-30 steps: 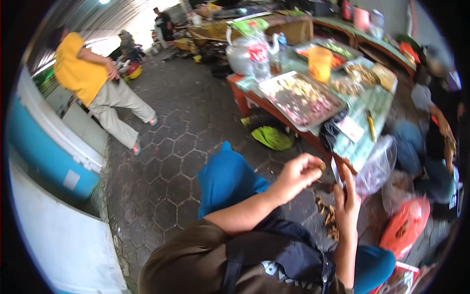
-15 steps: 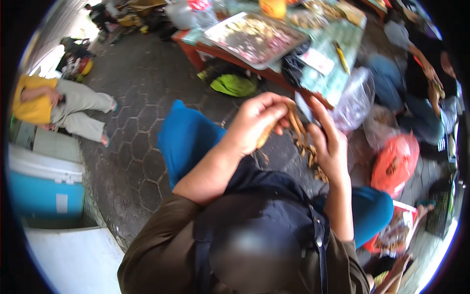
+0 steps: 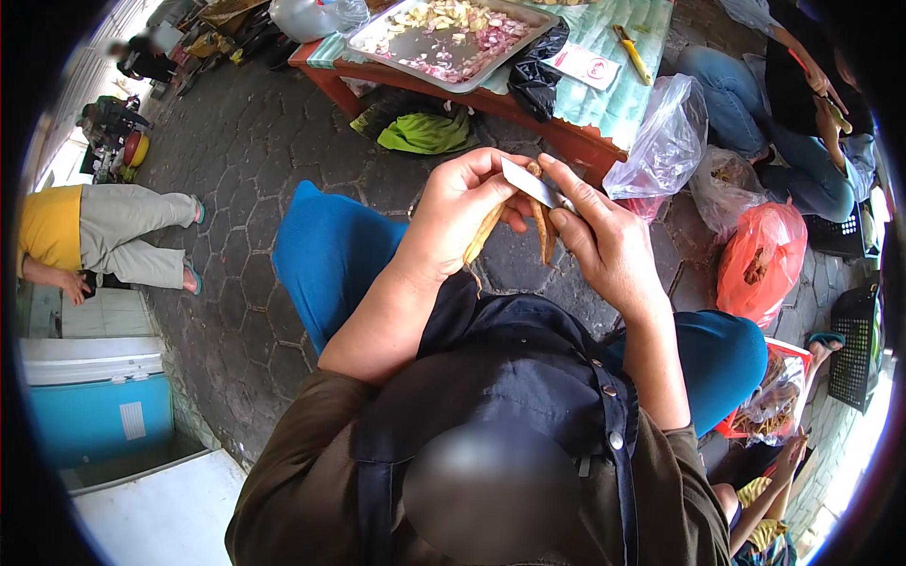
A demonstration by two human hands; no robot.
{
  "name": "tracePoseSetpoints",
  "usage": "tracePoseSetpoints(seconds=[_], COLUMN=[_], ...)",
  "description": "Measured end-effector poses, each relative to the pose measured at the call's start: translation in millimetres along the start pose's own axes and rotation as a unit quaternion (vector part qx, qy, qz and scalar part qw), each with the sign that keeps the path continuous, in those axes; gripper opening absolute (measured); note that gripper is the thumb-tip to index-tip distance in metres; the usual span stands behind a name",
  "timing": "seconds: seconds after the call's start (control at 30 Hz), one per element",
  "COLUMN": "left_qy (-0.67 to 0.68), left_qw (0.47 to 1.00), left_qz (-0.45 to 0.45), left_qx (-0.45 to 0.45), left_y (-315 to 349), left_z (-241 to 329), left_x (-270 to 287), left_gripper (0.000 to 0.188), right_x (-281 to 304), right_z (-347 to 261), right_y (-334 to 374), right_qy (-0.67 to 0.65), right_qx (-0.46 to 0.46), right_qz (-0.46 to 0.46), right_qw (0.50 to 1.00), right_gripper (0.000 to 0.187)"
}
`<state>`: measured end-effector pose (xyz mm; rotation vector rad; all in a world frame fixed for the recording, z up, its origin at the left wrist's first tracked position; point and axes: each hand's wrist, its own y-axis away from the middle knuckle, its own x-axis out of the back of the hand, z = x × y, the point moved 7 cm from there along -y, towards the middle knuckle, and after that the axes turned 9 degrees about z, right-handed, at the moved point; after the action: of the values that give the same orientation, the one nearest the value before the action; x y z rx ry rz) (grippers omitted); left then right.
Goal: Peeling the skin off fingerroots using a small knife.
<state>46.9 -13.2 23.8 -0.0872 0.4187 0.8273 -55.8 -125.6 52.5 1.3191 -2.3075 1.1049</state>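
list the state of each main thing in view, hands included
left hand, closed on brown root
right hand, closed on knife
knife, blade bare
brown root, held, blade across it
metal tray, partly covered with chopped pieces
black plastic bag, crumpled
clear plastic bag, crumpled
red plastic bag, bulging
yellow-handled tool, lying flat

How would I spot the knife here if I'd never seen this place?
Find the red table at the top, then drop to the person's right hand, just below its near corner. That hand holds the knife, pointing toward the left hand. It is flat, pale and straight-edged, unlike the brown, root-like pieces beside it.
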Motion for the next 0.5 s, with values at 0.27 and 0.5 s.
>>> tracePoseSetpoints(seconds=[0.27, 0.5], left_qy=[-0.074, -0.064], left_qw=[0.994, 0.994], left_qz=[0.021, 0.051], left_qx=[-0.074, -0.068], left_y=[-2, -5], left_z=[-1, -1], left_x=[2, 2], left_gripper=[0.019, 0.018], right_x=[-6, -11], right_z=[1, 10], right_y=[-2, -2], right_qy=[0.067, -0.042], right_qx=[-0.004, -0.014], right_qz=[0.025, 0.042], right_qw=[0.997, 0.998], right_gripper=[0.045, 0.045])
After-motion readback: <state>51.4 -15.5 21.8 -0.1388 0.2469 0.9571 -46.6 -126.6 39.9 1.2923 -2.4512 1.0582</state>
